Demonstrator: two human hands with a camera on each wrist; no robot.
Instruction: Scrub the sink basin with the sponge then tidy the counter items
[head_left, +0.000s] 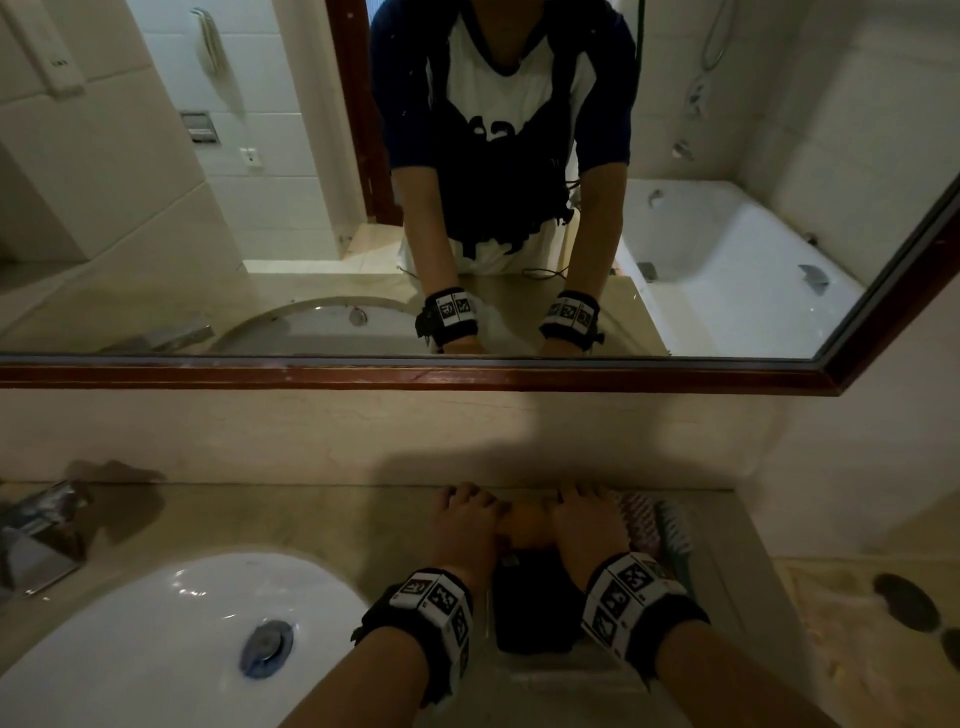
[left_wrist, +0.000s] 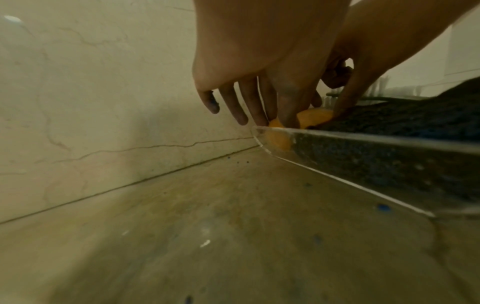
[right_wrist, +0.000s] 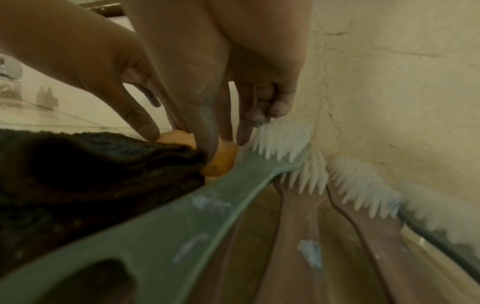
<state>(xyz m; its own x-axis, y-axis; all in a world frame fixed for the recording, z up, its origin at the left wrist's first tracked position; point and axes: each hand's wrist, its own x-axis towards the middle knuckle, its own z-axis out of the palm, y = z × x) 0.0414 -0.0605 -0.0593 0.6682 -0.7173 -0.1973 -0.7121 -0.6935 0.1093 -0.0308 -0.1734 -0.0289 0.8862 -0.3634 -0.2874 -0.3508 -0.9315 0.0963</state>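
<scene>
An orange sponge (head_left: 527, 525) sits at the far end of a clear tray (left_wrist: 363, 144) on the counter, right of the white sink basin (head_left: 156, 649). My left hand (head_left: 470, 512) and right hand (head_left: 582, 512) both pinch it, thumbs on the near side and fingers behind. In the left wrist view my left hand (left_wrist: 270, 119) presses its thumb onto the sponge (left_wrist: 314, 117). In the right wrist view my right hand (right_wrist: 223, 135) pushes its thumb down against the sponge (right_wrist: 223, 160). A dark cloth (head_left: 535, 608) lies in the tray just behind my thumbs.
Brushes with white bristles (right_wrist: 280, 142) and a green handle (right_wrist: 182, 216) lie in the tray right of the sponge, against the wall. The faucet (head_left: 36, 535) stands at the far left and the drain (head_left: 267, 647) is in the basin. A mirror hangs above.
</scene>
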